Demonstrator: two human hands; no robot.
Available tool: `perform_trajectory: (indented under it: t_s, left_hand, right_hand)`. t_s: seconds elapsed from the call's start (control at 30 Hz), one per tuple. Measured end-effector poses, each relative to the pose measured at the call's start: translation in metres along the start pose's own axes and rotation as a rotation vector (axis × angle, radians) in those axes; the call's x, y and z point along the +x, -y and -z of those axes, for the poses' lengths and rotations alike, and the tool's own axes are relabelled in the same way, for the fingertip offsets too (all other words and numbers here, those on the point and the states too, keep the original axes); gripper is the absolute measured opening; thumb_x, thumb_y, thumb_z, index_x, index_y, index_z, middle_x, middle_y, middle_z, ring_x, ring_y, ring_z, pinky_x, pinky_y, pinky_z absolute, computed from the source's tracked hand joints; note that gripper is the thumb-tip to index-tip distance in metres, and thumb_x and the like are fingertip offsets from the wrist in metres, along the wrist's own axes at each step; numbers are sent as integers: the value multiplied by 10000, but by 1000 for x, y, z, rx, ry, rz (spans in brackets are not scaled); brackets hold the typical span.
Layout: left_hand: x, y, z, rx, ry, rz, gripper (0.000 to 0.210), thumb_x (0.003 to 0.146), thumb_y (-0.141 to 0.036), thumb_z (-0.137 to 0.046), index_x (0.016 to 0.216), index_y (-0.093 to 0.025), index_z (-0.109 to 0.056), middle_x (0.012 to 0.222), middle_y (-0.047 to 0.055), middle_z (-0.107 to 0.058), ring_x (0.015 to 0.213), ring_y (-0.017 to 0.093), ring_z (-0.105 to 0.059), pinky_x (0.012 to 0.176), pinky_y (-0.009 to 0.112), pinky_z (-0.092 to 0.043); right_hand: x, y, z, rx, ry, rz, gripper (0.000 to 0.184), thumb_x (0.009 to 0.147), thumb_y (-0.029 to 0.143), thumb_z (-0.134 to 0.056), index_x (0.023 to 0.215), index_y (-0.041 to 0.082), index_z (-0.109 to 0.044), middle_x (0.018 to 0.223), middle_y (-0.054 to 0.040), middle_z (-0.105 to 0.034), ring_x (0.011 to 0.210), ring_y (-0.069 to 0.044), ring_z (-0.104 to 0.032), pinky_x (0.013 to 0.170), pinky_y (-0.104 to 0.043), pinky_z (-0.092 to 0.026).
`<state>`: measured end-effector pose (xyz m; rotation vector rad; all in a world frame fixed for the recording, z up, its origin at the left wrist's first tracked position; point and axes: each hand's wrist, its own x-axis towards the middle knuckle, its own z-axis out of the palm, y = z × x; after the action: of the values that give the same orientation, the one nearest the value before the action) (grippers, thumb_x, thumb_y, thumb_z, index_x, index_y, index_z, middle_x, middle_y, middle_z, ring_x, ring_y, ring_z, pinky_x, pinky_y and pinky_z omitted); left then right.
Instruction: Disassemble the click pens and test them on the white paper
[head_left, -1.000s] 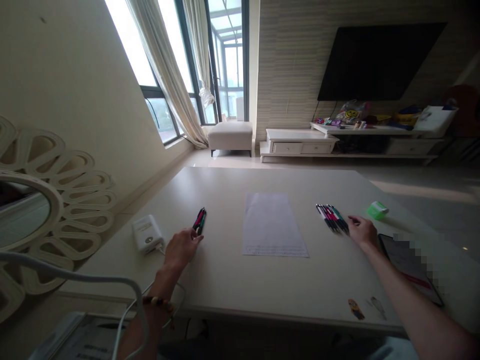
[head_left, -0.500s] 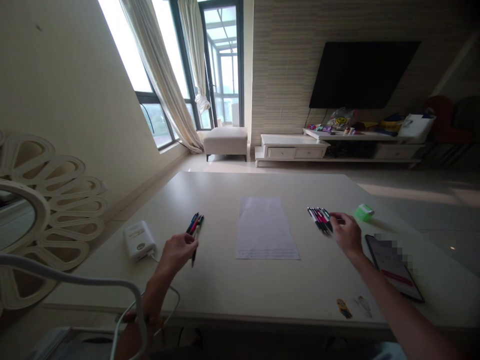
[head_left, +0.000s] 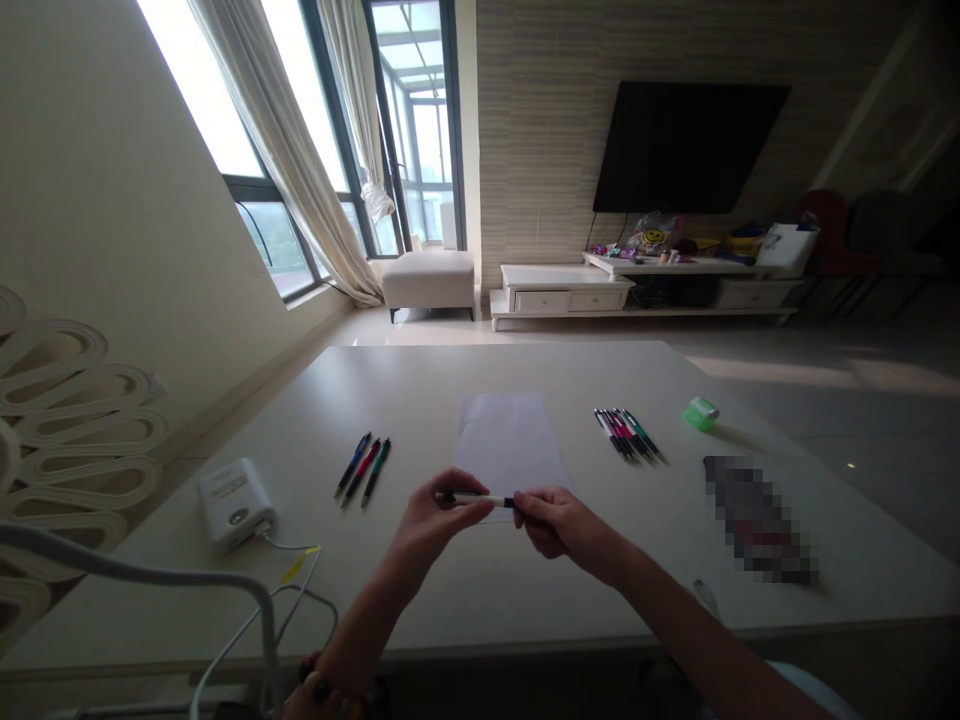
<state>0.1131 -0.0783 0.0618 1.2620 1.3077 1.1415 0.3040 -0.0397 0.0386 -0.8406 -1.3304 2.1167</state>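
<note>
A white pen with black ends (head_left: 495, 501) is held level between my two hands, over the near part of a white sheet of paper (head_left: 506, 435). My left hand (head_left: 442, 510) pinches its left end. On the black right end, the fingers of my right hand (head_left: 559, 520) are closed. Three pens lie side by side to the left: a blue one (head_left: 352, 465), a red one (head_left: 361, 473) and a green one (head_left: 376, 472). To the right of the paper rests a row of several pens (head_left: 624, 436). My hands hide the paper's near edge in part.
A white charger-like box (head_left: 236, 505) with a white cable (head_left: 289, 545) sits at the table's left. A small green box (head_left: 701, 413) and a blurred-out phone (head_left: 761, 525) lie at the right. A thick grey tube (head_left: 187, 575) crosses the lower left.
My left hand has lifted the white pen from beside the left pens and carried it to the middle. My right hand has left the right-hand row and come to the pen's other end.
</note>
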Motion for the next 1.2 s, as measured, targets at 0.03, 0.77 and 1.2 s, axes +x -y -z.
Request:
perform_trajectory:
  t_s: [0.03, 0.77, 1.2]
  left_hand:
    - [0, 0, 1, 112, -1, -73, 272, 639, -366, -732, 795, -160, -646, 776, 39, -680, 714, 169, -630, 648, 257, -485]
    - [-16, 24, -15, 701, 223, -253, 259, 857, -195, -353, 770, -187, -596, 680, 10, -589, 634, 130, -502, 619, 228, -357]
    - [-14, 21, -18, 758, 153, -231, 235, 855, -190, -354, 855, -202, -589, 726, 25, -597, 637, 144, -513, 621, 240, -364]
  right_hand:
    - [-1, 1, 4, -7, 17, -24, 384, 752, 509, -598, 678, 137, -536, 431, 100, -293, 383, -33, -187, 396, -213, -112]
    - [-24, -8, 1, -777, -231, 244, 416, 854, 487, -458, 713, 163, -678, 575, -24, -623, 505, -122, -523, 517, -237, -390]
    - [-18, -6, 5, -540, -278, 233, 307, 752, 457, -605, 830, 161, -627, 701, -25, -637, 528, -116, -561, 477, -226, -426]
